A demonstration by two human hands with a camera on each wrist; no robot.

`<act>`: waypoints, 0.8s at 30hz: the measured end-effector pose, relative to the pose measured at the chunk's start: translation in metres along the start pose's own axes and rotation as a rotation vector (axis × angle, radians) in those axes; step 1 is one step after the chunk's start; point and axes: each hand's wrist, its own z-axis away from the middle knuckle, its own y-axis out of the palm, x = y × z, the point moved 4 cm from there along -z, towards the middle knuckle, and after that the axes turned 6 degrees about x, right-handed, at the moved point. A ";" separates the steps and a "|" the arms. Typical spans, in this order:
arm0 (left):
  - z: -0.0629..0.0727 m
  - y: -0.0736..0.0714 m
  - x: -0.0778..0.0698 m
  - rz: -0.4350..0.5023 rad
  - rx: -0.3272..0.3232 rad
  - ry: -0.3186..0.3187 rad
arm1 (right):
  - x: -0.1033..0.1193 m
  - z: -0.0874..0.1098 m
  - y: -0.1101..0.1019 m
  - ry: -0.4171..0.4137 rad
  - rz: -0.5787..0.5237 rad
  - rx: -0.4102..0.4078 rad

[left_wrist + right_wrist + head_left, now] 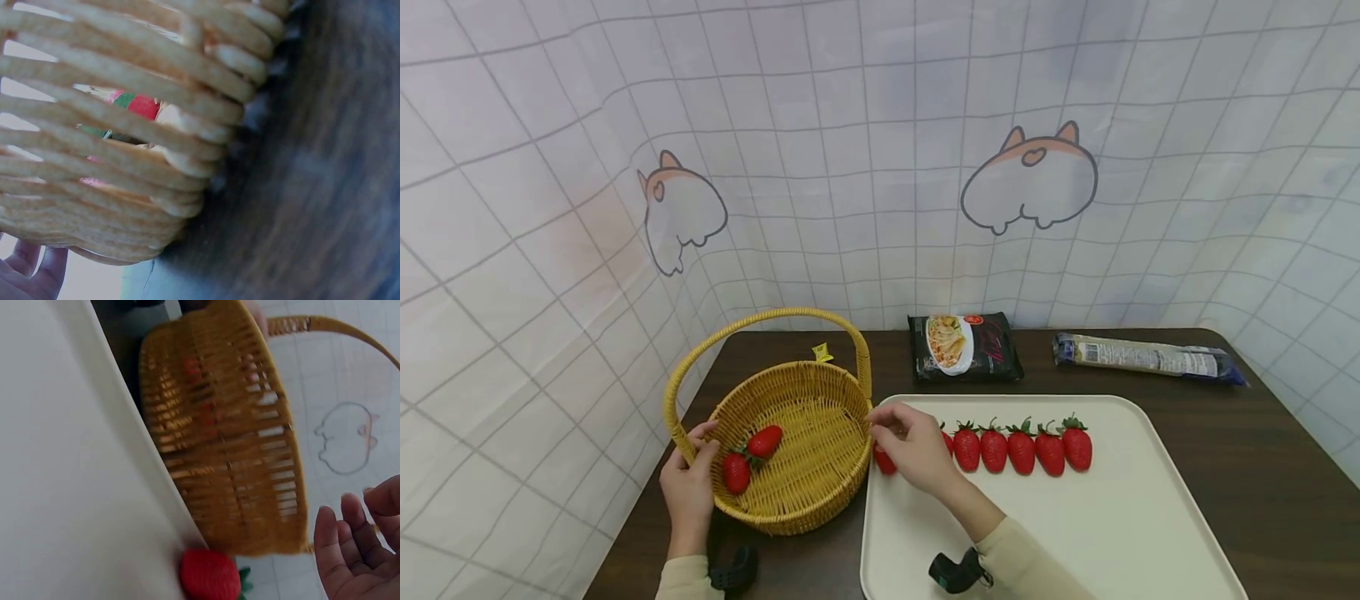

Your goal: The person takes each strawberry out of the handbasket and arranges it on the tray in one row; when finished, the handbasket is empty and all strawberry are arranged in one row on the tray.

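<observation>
At the left of the head view, a yellow wicker basket (pixel 797 425) with a tall hoop handle stands on the table. Two strawberries (pixel 736 473) lie inside it near the left wall. My left hand (pixel 691 483) grips the basket's left rim by the foot of the handle. Beside the right rim is my right hand (pixel 917 446), bent fingertips near the handle's other foot and no fruit in them. Strawberries (pixel 1021 450) stand in a row on a white tray (pixel 1060 533); the hand partly covers the leftmost ones (pixel 883 460). One strawberry (pixel 209 575) shows large in the right wrist view.
Behind the tray lies a black food packet (pixel 966 346), with a long slim packet (pixel 1142 356) farther right. A small yellow piece (pixel 822 352) sits behind the basket. A gridded curtain (pixel 850 167) hangs behind the dark table (pixel 1292 500).
</observation>
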 end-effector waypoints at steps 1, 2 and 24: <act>0.000 0.000 0.000 0.001 0.000 0.000 | 0.002 -0.001 0.005 -0.003 -0.003 0.012; 0.000 0.000 0.000 0.002 0.001 -0.001 | 0.002 -0.002 0.009 -0.010 -0.005 0.023; -0.001 0.000 -0.003 0.038 0.001 -0.028 | -0.016 -0.031 0.083 -0.137 -0.002 0.230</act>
